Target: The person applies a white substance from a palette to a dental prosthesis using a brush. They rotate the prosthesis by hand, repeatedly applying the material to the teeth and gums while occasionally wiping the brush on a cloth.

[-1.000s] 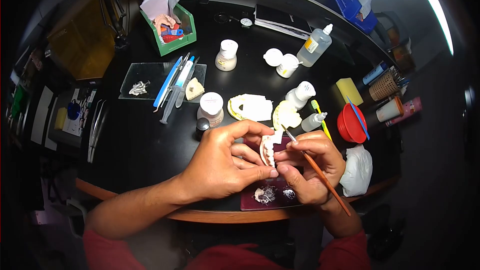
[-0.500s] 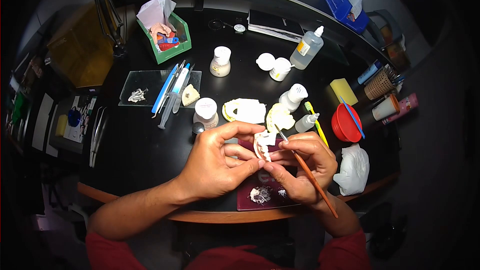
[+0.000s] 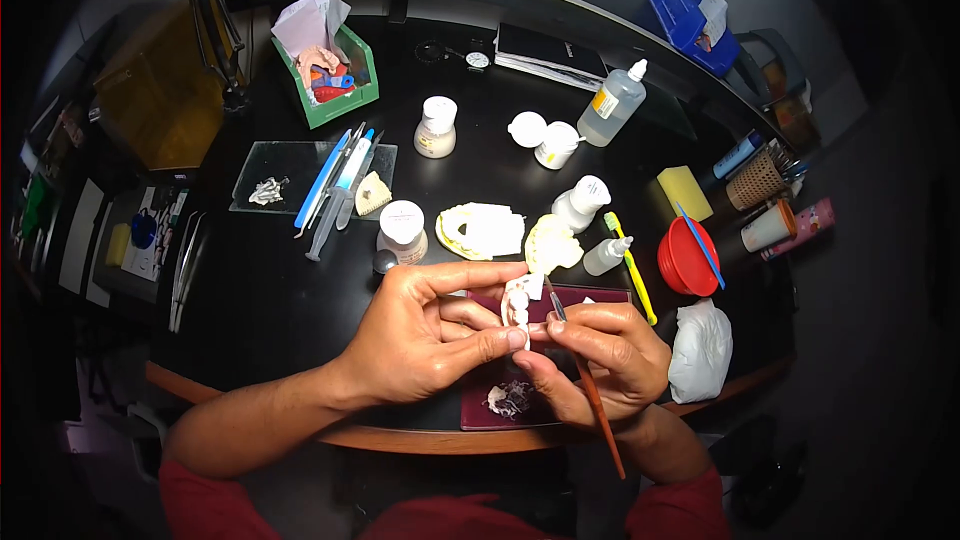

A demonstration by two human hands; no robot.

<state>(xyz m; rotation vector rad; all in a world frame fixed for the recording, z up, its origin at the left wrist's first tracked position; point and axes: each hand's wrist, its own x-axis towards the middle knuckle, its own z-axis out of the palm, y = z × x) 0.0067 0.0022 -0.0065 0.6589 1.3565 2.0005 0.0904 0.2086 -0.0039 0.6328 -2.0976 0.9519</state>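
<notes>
In the head view, my left hand [image 3: 415, 335] is closed around a small pale dental model [image 3: 516, 305] with a row of teeth, pinching it between thumb and fingers. My right hand [image 3: 610, 355] grips a thin paintbrush [image 3: 592, 395] with a reddish-brown wooden handle. The brush's tip points up beside the model's right side; whether it touches is hard to tell. My right fingertips are close to the model's lower end. Beneath both hands lies a dark red pad [image 3: 477, 410] bearing a heap of pale shavings [image 3: 510, 399]. A yellowish plaster cast [image 3: 553, 244] sits just beyond the model.
Another cast [image 3: 497, 230] and a capped jar [image 3: 403, 230] stand beyond my left hand. To the right are a dropper bottle [image 3: 607, 256], a yellow toothbrush [image 3: 636, 280], a red bowl [image 3: 688, 258] and crumpled white tissue [image 3: 701, 352]. Syringes [image 3: 343, 185] lie on a glass plate [image 3: 260, 160].
Both hands have moved slightly down and left with the model. The model has turned a little, and the brush now stands steeper, its handle end lower and further left.
</notes>
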